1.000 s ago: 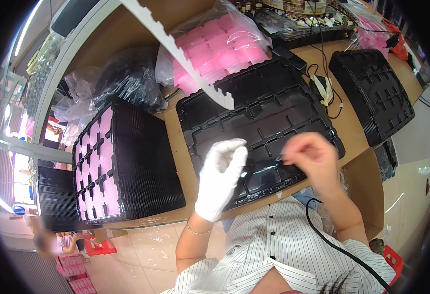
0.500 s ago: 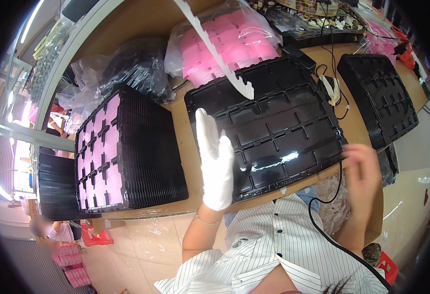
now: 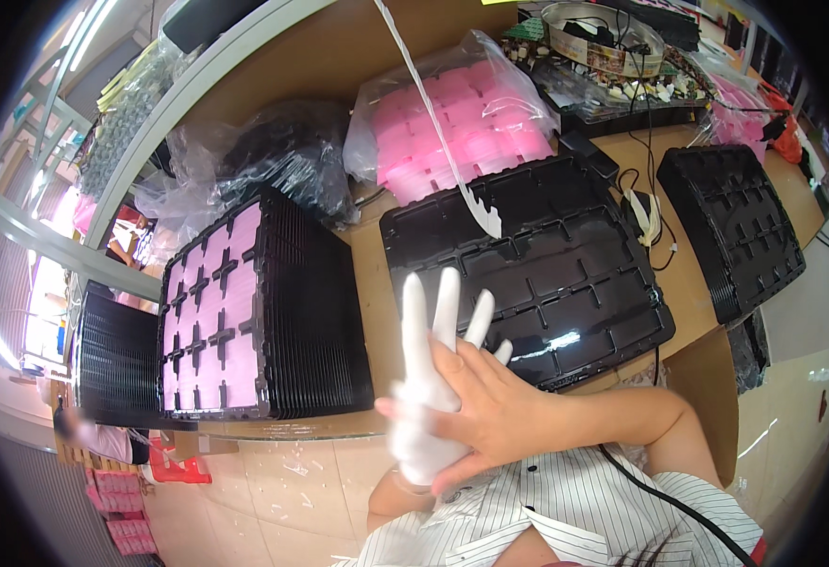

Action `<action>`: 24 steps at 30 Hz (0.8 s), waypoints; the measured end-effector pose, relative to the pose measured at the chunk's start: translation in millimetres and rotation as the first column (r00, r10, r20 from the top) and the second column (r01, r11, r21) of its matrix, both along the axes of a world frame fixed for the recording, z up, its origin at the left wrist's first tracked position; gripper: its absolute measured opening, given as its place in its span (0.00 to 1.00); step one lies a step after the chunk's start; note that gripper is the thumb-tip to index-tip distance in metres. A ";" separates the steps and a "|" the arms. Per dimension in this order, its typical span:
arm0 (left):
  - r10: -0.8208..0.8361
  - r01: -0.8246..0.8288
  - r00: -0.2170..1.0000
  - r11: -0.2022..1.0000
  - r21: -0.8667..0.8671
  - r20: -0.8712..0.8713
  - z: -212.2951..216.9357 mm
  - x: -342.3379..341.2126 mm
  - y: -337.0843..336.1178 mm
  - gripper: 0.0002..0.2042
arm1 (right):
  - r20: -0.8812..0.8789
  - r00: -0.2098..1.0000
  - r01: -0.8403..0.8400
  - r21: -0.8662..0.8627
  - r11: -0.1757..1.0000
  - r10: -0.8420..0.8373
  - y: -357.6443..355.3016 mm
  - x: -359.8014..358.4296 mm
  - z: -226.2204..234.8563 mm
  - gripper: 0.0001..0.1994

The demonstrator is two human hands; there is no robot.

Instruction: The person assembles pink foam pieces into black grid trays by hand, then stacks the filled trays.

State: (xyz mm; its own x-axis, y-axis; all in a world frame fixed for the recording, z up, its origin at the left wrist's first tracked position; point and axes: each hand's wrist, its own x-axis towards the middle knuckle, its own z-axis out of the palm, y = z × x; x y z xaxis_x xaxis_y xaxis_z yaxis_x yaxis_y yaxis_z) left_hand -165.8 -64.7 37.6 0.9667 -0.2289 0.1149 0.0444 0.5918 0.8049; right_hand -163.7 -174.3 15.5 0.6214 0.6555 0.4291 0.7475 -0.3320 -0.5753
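My left hand point(image 3: 420, 364) wears a white glove, its fingers stretched upward and spread. Across the gloved palm lies my bare right hand point(image 3: 504, 406), its fingers closed around the glove. Part of the glove is hidden under it. Both hands are in front of a black compartmented plastic tray point(image 3: 566, 274), over its near left side. The tray lies on the table, and light glints off its shiny surface. A white strip with a jagged end point(image 3: 448, 142) hangs down over the far part of the tray.
Left stands a tall stack of black trays point(image 3: 310, 331) with pink inside. Behind are a clear bag of pink trays point(image 3: 462, 123) and a bag of dark material point(image 3: 287, 161). More black trays point(image 3: 731, 227) and dark cables point(image 3: 649, 180) are at the right.
My right hand has left the tray's right edge and crossed over to grip my gloved left hand. The left hand has come lower and its fingers have spread. The view has shifted slightly.
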 end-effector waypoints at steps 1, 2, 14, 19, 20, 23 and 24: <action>-0.009 0.009 1.000 1.000 -0.004 0.002 0.2 13.5 8.5 0.43 | 0.002 1.000 0.009 -0.004 1.000 -0.009 -8.2 13.1 -5.0 0.38; 0.003 -0.006 0.999 0.999 -0.051 -0.052 0.2 30.8 21.2 0.39 | 0.107 0.994 -0.029 -0.023 0.999 0.032 -18.8 32.8 -6.4 0.35; 0.274 -0.324 0.942 0.607 0.726 0.191 -114.1 275.6 91.7 0.20 | -0.429 0.555 0.746 -0.121 0.655 -0.712 -230.8 374.4 -138.0 0.22; 0.235 -0.210 0.970 0.680 0.703 0.062 -126.8 272.1 96.4 0.17 | -0.572 0.340 0.667 -0.413 0.620 -0.746 -225.1 371.6 -94.9 0.20; 0.234 -0.207 0.970 0.680 0.703 0.059 -126.5 272.5 93.9 0.17 | -0.565 0.335 0.642 -0.449 0.621 -0.754 -226.9 369.2 -88.7 0.18; 0.230 -0.187 0.972 0.637 0.748 0.047 -126.4 277.9 89.5 0.17 | -0.569 0.296 0.570 -0.539 0.620 -0.767 -224.6 371.6 -70.5 0.17; 0.246 -0.210 0.966 0.582 0.785 0.076 -130.2 282.6 92.2 0.17 | -0.615 0.269 0.542 -0.539 0.644 -0.741 -214.0 366.4 -52.3 0.14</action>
